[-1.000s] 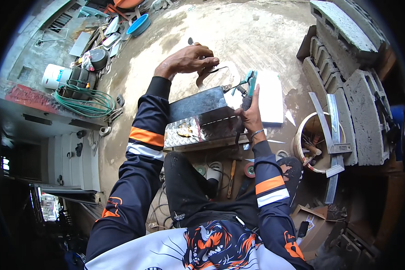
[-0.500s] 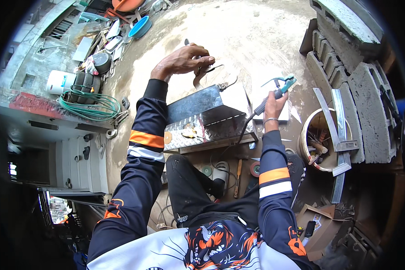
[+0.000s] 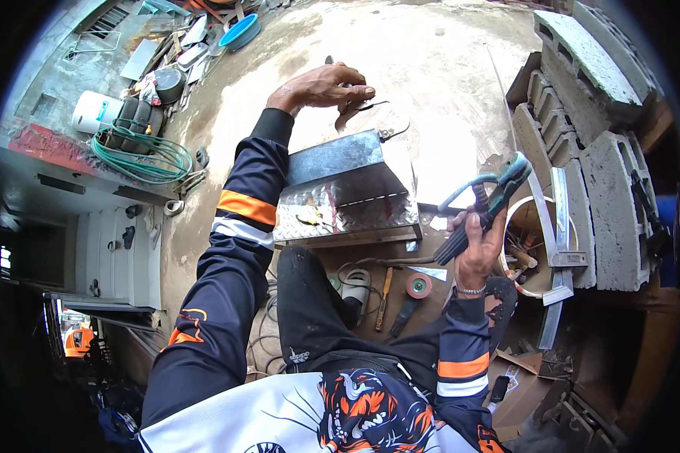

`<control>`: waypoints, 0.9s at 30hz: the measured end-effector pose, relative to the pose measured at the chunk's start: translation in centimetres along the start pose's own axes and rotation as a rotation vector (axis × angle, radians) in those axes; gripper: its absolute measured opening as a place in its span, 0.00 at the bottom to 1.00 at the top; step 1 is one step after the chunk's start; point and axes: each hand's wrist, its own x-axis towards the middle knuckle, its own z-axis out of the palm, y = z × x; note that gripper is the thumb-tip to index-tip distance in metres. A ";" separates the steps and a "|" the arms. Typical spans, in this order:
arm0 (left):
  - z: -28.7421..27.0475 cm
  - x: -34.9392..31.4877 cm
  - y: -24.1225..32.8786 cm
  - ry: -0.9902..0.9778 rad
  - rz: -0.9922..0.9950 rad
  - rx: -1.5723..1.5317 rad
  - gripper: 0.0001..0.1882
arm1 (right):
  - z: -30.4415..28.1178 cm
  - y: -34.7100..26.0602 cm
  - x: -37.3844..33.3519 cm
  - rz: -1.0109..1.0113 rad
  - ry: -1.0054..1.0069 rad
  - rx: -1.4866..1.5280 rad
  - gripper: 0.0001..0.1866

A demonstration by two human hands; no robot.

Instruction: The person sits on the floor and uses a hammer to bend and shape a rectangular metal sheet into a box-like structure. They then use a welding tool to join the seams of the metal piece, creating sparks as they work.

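In my right hand (image 3: 477,253) is a green welding electrode holder (image 3: 499,185), fingers wrapped round its ribbed grip. A thin welding rod (image 3: 499,83) appears to stick out from its jaw, pointing away. My left hand (image 3: 325,87) is closed on a curved metal tool (image 3: 345,117) beyond the workpiece; the fingers hide much of it. Below that hand stands a bent grey sheet-metal piece (image 3: 332,160), set on tread-patterned plate (image 3: 370,217). A small clamp-like metal part (image 3: 389,134) sits at its far corner. Yellow-handled pliers (image 3: 310,217) lie on the plate.
An angle grinder (image 3: 412,298) and a tool with a wooden handle (image 3: 384,298) lie by my legs. At right stand a bucket (image 3: 542,293) holding scraps, metal squares (image 3: 563,226) and concrete blocks (image 3: 604,204). A green hose (image 3: 140,158) is coiled at left.
My right hand has drawn the electrode holder nearer and slightly right, and the thin rod now shows. My left hand has shifted slightly right and away, still gripping the curved tool.
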 end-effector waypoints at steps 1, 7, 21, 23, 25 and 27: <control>-0.2 0.1 -0.2 -0.001 0.027 -0.032 0.29 | -0.2 -0.6 -0.8 -0.002 -0.002 0.014 0.32; 0.0 0.2 -0.5 0.014 -0.013 -0.015 0.30 | -1.3 -7.8 -5.4 -0.154 0.034 0.003 0.37; -0.5 -0.6 0.5 0.019 -0.074 -0.029 0.32 | -4.2 -21.9 -14.2 -0.159 0.027 -0.439 0.38; -1.5 0.4 1.2 0.085 -0.011 0.041 0.31 | -4.9 -23.2 -13.6 -0.211 0.060 -0.512 0.37; 0.0 1.0 -1.9 0.128 0.048 -0.001 0.31 | -4.5 -24.4 -11.2 -0.369 0.122 -0.639 0.34; -0.2 0.3 -1.3 -0.023 0.093 -0.197 0.30 | -3.9 -25.5 -7.9 -0.527 0.198 -0.740 0.33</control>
